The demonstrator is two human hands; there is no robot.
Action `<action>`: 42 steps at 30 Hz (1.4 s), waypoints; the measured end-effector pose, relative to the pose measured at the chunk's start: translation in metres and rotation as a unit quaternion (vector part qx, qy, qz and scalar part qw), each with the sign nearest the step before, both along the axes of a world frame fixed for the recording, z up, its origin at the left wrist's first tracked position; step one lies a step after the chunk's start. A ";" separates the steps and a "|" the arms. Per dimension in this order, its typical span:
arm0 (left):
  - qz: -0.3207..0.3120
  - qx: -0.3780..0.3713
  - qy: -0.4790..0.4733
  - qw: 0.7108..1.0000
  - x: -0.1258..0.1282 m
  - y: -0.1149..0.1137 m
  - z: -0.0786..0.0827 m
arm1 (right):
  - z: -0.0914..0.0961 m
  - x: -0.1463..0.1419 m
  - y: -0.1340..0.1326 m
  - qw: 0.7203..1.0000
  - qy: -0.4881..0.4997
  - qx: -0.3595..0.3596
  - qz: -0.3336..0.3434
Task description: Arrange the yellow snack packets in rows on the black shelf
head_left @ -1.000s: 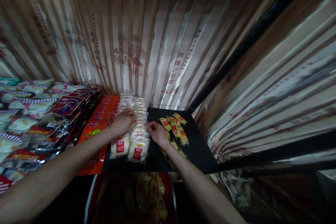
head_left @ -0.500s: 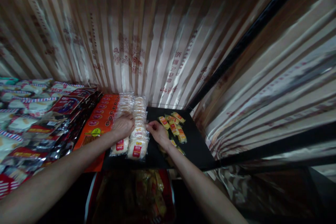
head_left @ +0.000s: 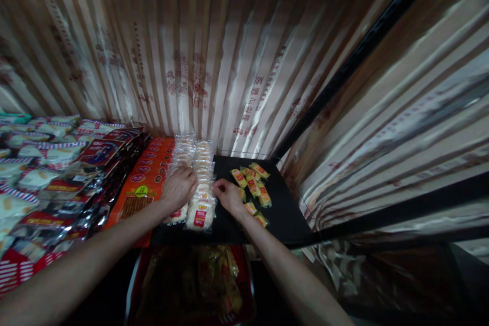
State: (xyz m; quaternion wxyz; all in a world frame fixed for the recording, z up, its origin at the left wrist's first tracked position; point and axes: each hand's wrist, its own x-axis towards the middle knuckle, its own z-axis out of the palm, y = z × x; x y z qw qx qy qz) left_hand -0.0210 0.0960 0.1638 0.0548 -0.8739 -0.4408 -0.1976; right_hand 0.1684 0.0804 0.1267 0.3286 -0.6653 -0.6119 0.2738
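Two rows of rice cracker packets in clear wrappers with red labels lie overlapped on a black shelf (head_left: 282, 219). My left hand (head_left: 179, 187) rests over the left row, fingers curled against the left side of a rice cracker packet (head_left: 204, 189) in the right row. Thumb and forefinger of my right hand (head_left: 228, 196) pinch the right edge of that row. The left fingertips are partly hidden. Nearest the front, another rice cracker packet (head_left: 200, 215) lies flat. Several small yellow snack packets (head_left: 252, 184) lie loose beyond my right hand, some partly behind the wrist.
Left of the rows lies an orange snack package (head_left: 148, 163), then stacked dark red bags (head_left: 101, 152) and white bags (head_left: 53, 153). Below the shelf edge sits a red basket (head_left: 250, 277) holding yellow packets. A pleated printed curtain (head_left: 191, 61) hangs behind; a black pole (head_left: 324, 94) slants at right.
My left hand has shifted slightly right and down, and my right hand slightly down. The view has moved a little. The rows of packets look nearly the same.
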 end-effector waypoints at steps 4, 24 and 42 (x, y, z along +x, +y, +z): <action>-0.050 0.003 -0.006 0.999 -0.003 -0.028 -0.011 | 0.000 -0.002 -0.001 1.000 0.012 0.009 0.000; -0.008 0.075 0.091 0.993 0.009 -0.084 -0.046 | -0.012 -0.006 -0.051 0.998 0.064 0.010 -0.020; 0.013 0.112 0.025 0.993 0.019 -0.114 -0.091 | 0.008 -0.006 -0.090 0.990 0.024 0.136 -0.022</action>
